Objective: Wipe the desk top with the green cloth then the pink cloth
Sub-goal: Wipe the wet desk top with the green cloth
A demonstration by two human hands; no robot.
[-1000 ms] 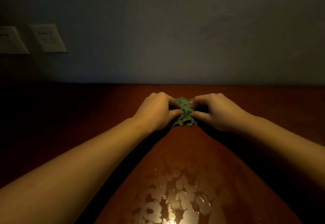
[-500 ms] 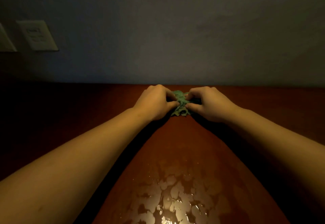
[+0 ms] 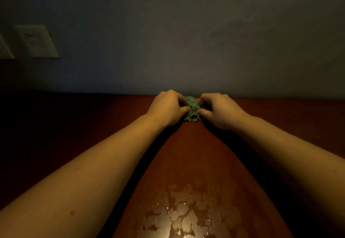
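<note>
At the far edge of the desk top (image 3: 186,153), close against the wall (image 3: 186,41), the green cloth (image 3: 192,109) lay bunched between your two hands. Your left hand (image 3: 168,107) pinched its left side with curled fingers and thumb, and your right hand (image 3: 218,109) pinched its right side likewise. Nearer you, a patch of water (image 3: 183,217) glistened on the wood. Two wall plates (image 3: 37,40) sat at the left.

The green cloth (image 3: 192,109), crumpled into a small wrinkled wad, lies on the reddish-brown desk top (image 3: 186,153) at its far edge, well beyond its wet patch (image 3: 183,217).
</note>
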